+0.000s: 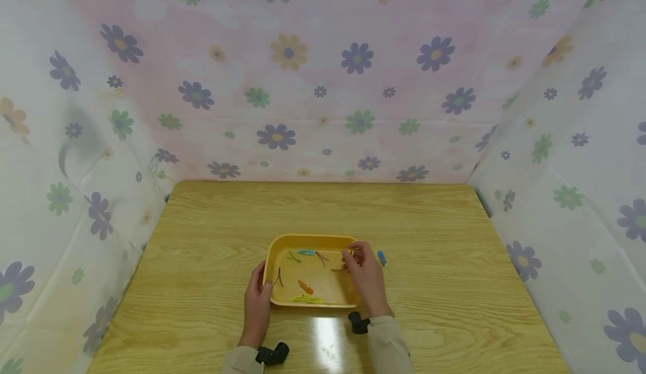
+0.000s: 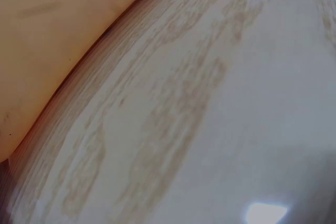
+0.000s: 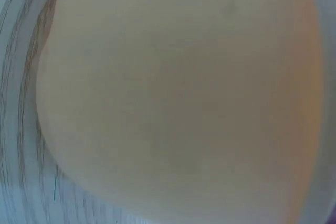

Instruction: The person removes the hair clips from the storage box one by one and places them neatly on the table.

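My left hand grips the left side of a yellow tray, thumb at the rim and fingers along the outer wall. Over the tray's right end, my right hand has its thumb and index finger bent close together; I cannot tell whether something small is between them. Just below those fingertips lies a brown hairpin. Inside the tray are a blue hair clip, an orange hair clip, yellow hair clips, and green, red and dark hairpins.
Another blue hair clip lies on the wooden table, just right of the tray. Flower-patterned cloth stands behind the table and along both sides. Bare skin fills much of the right wrist view; the left one shows skin and tabletop.
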A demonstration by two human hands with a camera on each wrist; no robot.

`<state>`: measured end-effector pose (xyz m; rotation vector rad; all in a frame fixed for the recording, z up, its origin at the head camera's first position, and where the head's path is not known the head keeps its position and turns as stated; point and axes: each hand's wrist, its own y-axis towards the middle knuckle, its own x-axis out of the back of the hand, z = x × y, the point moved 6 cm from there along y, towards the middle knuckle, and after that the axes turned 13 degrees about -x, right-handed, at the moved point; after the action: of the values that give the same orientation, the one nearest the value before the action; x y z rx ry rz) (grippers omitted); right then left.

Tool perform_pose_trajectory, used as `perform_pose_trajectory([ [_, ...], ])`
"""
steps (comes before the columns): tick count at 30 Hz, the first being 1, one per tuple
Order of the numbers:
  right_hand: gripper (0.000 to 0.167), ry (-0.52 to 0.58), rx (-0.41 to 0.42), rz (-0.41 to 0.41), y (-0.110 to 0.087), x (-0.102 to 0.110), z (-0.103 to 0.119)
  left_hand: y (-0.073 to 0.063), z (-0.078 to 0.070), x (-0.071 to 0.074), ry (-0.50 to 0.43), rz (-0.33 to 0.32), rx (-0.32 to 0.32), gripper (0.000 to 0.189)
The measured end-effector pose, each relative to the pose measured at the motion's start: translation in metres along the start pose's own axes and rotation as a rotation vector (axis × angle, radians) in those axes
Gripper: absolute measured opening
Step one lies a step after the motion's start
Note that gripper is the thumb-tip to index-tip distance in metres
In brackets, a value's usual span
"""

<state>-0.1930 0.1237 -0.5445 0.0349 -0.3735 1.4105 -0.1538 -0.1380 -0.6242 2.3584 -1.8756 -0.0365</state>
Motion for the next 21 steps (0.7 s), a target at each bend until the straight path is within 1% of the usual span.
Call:
perform_pose_trajectory([
  [3, 0.027, 0.029, -0.014, -0.01, 0.002, 0.006, -0.004, 0.0, 0.0, 0.0, -0.007, 0.0, -0.002, 0.046],
  [8, 0.027, 0.036, -0.019, -0.072, 0.004, 0.017, -0.011, 0.0, 0.0, 0.0, -0.012, 0.002, 0.007, 0.045],
  [12, 0.025, 0.027, -0.06, -0.111, 0.006, 0.024, -0.017, 0.0, 0.0, 0.0, -0.007, 0.004, 0.015, 0.045],
  [16, 0.028, 0.019, -0.097, -0.123, 0.008, 0.029, -0.023, 0.0, 0.0, 0.0, -0.018, 0.002, 0.021, 0.045],
  [21, 0.034, 0.06, -0.096, -0.122, 0.008, 0.035, -0.026, 0.0, 0.001, 0.0, -0.016, -0.002, 0.02, 0.045],
])
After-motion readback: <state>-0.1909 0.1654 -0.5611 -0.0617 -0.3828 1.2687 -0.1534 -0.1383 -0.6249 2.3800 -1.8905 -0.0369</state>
